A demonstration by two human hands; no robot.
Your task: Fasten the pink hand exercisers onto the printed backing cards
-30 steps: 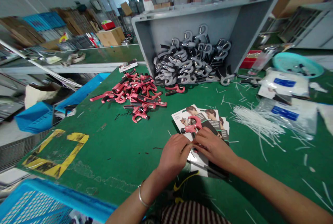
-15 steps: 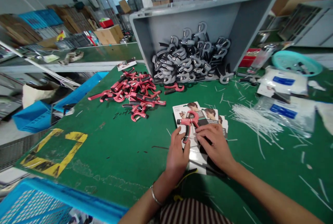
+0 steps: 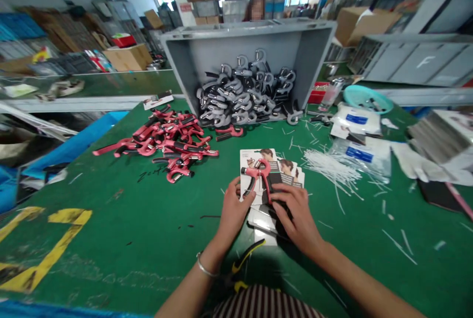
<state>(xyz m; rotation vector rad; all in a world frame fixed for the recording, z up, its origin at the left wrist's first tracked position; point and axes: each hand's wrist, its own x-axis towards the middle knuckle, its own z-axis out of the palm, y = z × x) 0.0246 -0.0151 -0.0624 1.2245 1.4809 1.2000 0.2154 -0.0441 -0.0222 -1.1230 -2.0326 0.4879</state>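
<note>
A red and black hand grip strengthener (image 3: 264, 170) lies on a printed card (image 3: 245, 158), its spring end up and its two handles spread toward me. My left hand (image 3: 233, 212) grips the card's left edge, with the thumb over the black-padded handle. On the other side, my right hand (image 3: 293, 209) has its fingers closed around the lower end of the right handle. More printed cards (image 3: 287, 166) are fanned out beneath and to the right. Yellow-and-black pliers (image 3: 244, 260) lie close to my body, partly hidden.
Red hand grip strengtheners are heaped (image 3: 173, 135) at left. A grey crate (image 3: 306, 61) on its side holds several grey ones (image 3: 240, 96). White cable ties (image 3: 332, 167), plastic bags (image 3: 364, 153) and a turquoise bowl (image 3: 369, 96) stand right. A person (image 3: 254, 5) is behind the crate.
The view has swung right, bringing a stack of cards into sight. My left thumb has shifted onto the left handle, and the strengthener sits more squarely on the card.
</note>
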